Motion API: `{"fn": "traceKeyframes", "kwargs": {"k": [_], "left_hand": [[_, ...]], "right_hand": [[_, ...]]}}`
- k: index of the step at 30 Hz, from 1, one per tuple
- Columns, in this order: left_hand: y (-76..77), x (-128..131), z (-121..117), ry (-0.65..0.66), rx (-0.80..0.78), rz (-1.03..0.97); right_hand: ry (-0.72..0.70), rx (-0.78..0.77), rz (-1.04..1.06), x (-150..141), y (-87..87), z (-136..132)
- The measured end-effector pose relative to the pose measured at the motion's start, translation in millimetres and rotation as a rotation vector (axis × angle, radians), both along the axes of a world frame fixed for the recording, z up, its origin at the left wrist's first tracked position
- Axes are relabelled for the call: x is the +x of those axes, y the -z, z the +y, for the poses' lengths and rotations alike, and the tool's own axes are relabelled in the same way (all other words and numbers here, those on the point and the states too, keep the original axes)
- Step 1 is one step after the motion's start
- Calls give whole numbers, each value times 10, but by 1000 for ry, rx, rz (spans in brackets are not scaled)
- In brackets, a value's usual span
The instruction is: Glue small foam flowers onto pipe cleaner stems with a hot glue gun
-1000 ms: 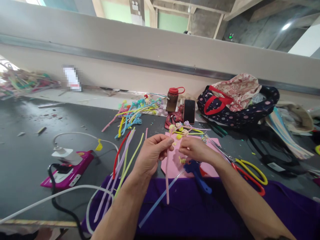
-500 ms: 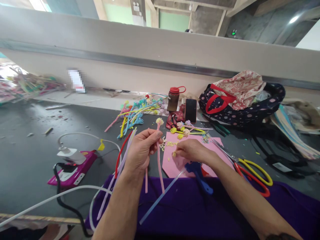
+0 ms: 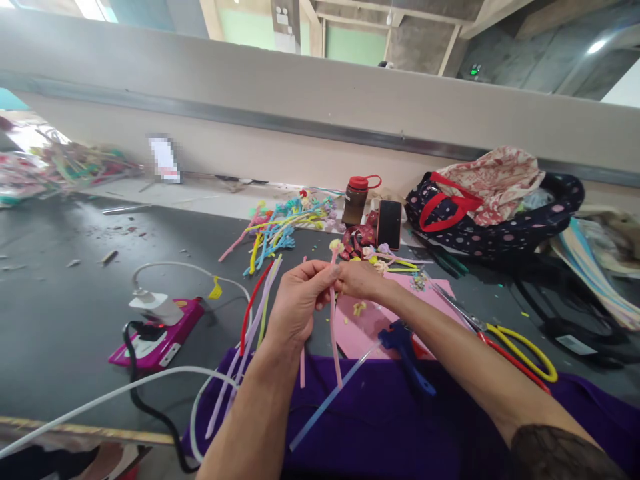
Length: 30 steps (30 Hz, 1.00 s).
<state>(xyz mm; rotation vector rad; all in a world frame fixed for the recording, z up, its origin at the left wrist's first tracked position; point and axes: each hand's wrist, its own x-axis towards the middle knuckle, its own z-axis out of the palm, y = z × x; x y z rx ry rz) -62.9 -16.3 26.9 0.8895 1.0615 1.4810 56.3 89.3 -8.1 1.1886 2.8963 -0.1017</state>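
My left hand point(image 3: 305, 297) pinches a pink pipe-cleaner stem point(image 3: 335, 340) upright, topped by a pale yellow flower head point(image 3: 337, 247). Against it, just below the flower, is my right hand point(image 3: 357, 279), its fingers closed and their tips partly hidden; I cannot make out what they hold. Beneath the right forearm lies a pink sheet point(image 3: 357, 333) with small yellow pieces point(image 3: 359, 309) on it. A blue glue gun point(image 3: 403, 347) with a clear glue stick point(image 3: 327, 403) rests at its front edge. Another pink stem point(image 3: 303, 367) shows behind my left hand.
Scissors point(image 3: 520, 347) lie right of the sheet. Behind stand a water bottle point(image 3: 355, 203), a phone point(image 3: 389, 225) and a dotted bag point(image 3: 460, 233). Colourful pipe-cleaner flowers point(image 3: 280, 230) are piled at the back. A magenta power strip point(image 3: 170, 343) with cables is at left.
My right hand has moved from above the pink sheet up and left to the flower stem in my left hand. The whole view has shifted slightly.
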Motion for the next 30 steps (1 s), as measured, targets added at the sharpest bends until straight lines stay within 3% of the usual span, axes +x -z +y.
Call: {"fn": "traceKeyframes", "kwargs": {"k": [5, 14, 22, 30], "left_hand": [[-1, -5, -5, 21, 21, -25], [0, -9, -11, 16, 7, -22], [2, 16, -6, 28, 21, -8], [37, 108, -17, 114, -19, -26]], "right_hand": [[8, -28, -16, -99, 81, 69], [-7, -109, 242, 56, -115, 69], [-27, -331, 551, 163, -105, -33], [93, -582, 849, 493, -211, -232]]}}
